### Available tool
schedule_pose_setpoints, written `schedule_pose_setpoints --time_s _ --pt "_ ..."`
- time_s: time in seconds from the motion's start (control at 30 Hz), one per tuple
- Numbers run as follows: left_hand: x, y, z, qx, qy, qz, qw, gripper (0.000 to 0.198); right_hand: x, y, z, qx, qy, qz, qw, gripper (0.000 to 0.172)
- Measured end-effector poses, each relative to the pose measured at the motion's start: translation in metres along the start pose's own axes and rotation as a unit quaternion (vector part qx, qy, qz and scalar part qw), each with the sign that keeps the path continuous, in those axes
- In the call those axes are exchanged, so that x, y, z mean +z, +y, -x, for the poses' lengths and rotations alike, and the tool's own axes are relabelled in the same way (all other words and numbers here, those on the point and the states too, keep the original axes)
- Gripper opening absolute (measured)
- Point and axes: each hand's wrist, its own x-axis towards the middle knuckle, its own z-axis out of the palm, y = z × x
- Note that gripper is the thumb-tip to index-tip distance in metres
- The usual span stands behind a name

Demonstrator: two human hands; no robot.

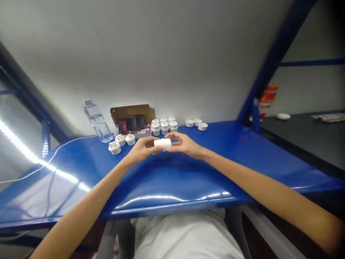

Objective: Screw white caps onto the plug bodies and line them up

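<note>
Both my hands meet above the middle of the blue table [242, 158] and grip one small white cylindrical part [162, 144] between them. My left hand [142, 148] pinches its left end with the fingers curled. My right hand [183, 144] closes on its right end, thumb and fingers round it. The part lies sideways, a little above the table top.
Behind the hands stand stacked white round parts [164, 126], three more [196, 124] to the right and three plug-like white pieces [122, 142] to the left. An open cardboard box [133, 117], a clear water bottle [97, 120] and a white cable [54, 156] lie at the back left.
</note>
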Motion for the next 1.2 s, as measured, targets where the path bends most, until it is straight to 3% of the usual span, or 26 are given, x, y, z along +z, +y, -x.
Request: schedule_pose_setpoints --time_s 0.17,0.37,0.47,0.63,0.7,0.8,0.93,1.1,1.2 --pt "0.002 0.001 0.000 -0.003 -0.008 0.013 1.000 0.046 -0.001 0.002 -0.001 0.034 -0.023 0.011 0.999 0.045" --pt "0.003 0.002 0.001 -0.003 0.003 0.020 1.000 0.046 0.010 0.005 0.003 -0.048 0.006 0.055 0.997 0.048" --pt "0.006 -0.001 0.002 0.026 0.004 0.001 1.000 0.052 0.014 0.004 0.004 -0.011 0.024 0.066 0.997 0.048" --pt "0.011 -0.005 0.006 0.115 0.059 -0.161 0.978 0.058 0.012 0.006 0.001 0.110 0.031 -0.045 0.992 0.053" --pt "0.013 -0.005 0.008 0.140 0.076 -0.235 0.959 0.056 0.011 0.006 -0.001 0.124 0.030 -0.076 0.989 0.050" --pt "0.014 -0.004 0.007 0.167 0.079 -0.302 0.935 0.054 0.008 0.005 -0.004 0.108 0.042 -0.035 0.993 0.051" --pt "0.011 -0.008 0.003 0.161 0.045 -0.349 0.922 0.047 -0.018 0.007 -0.013 0.061 0.109 0.127 0.984 0.046" --pt "0.008 -0.017 0.002 0.137 -0.034 -0.384 0.913 0.039 -0.075 0.023 -0.024 0.007 0.256 0.381 0.889 0.027" --pt "0.009 -0.019 0.002 0.142 -0.056 -0.387 0.909 0.035 -0.094 0.037 -0.028 0.005 0.306 0.387 0.870 0.047"
